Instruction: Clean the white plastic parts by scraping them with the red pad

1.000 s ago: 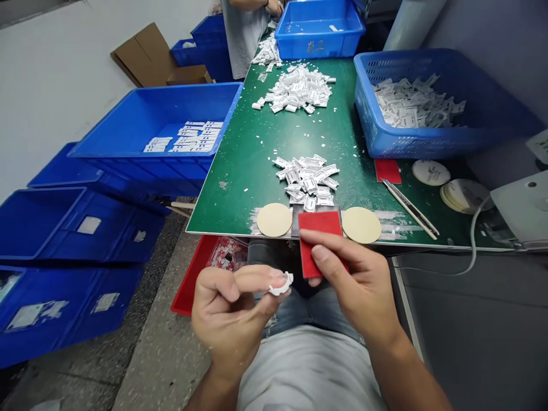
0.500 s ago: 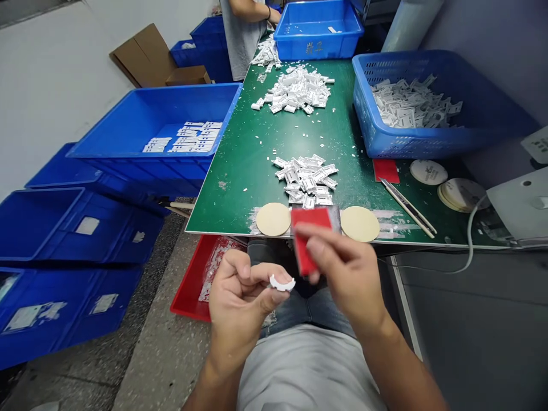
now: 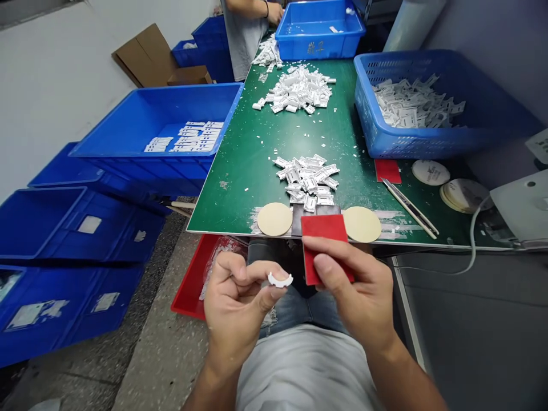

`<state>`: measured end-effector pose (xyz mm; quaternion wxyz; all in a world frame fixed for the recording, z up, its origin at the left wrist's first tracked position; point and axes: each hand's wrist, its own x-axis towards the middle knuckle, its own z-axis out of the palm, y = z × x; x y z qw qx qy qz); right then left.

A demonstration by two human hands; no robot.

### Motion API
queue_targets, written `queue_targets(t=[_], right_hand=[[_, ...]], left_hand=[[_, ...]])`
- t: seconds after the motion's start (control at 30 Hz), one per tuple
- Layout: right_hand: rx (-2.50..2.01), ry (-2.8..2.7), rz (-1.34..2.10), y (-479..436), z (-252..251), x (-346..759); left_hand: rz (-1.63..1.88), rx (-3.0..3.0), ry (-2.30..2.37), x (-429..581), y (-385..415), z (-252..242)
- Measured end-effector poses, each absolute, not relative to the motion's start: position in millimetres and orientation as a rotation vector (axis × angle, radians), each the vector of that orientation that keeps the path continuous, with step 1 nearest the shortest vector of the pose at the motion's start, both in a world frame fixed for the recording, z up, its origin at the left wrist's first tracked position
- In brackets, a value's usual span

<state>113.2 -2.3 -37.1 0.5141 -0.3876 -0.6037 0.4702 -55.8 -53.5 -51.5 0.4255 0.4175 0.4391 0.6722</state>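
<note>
The left hand (image 3: 235, 308) is nearly closed, pinching a small curved white plastic piece (image 3: 280, 280) between thumb and fingertips, just off the front edge of the green laminate table (image 3: 240, 171). The right hand (image 3: 355, 291) grips a flat rectangular red pad (image 3: 324, 251) between thumb and fingers, over that edge, beside a round beige disc (image 3: 362, 224). A heap of white plastic pieces (image 3: 306, 182) lies on the table behind it.

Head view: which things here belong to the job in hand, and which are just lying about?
In use:
- left hand pinching a curved white plastic piece
- right hand holding a red rectangular pad

Lying about:
- two tan discs on the green workbench
- pile of white parts
- craft knife
- blue mesh basket
</note>
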Motion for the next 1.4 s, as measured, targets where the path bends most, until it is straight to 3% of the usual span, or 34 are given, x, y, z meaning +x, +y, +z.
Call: queue_targets(t=[0.27,0.53,0.77,1.13,1.3,1.4], right_hand=[[-0.715,-1.908,0.507,-3.8,-35.1,126.1],[-0.588,-2.055,0.363,6.8,-27.3,126.8],[-0.925,-1.555,0.682,-11.5,-37.2,130.4],[-0.846,-1.271,1.293,-26.3,-38.8,124.6],[-0.588,-1.204,1.714,-8.7,-34.9,124.7],[-0.820,-0.973,1.602,0.7,-42.9,136.9]], left_hand=[[1.686,1.035,1.114,-47.0,-54.0,-46.5],[1.602,0.952,1.124,-55.3,-53.5,-47.5],[1.593,0.283,0.660,-57.6,-43.2,-40.1],[1.606,0.442,0.645,-40.1,-40.2,-41.3],[1.586,0.545,0.744,-30.6,-41.3,-40.0],[1.535,0.740,0.576,-38.8,-41.9,-36.9]])
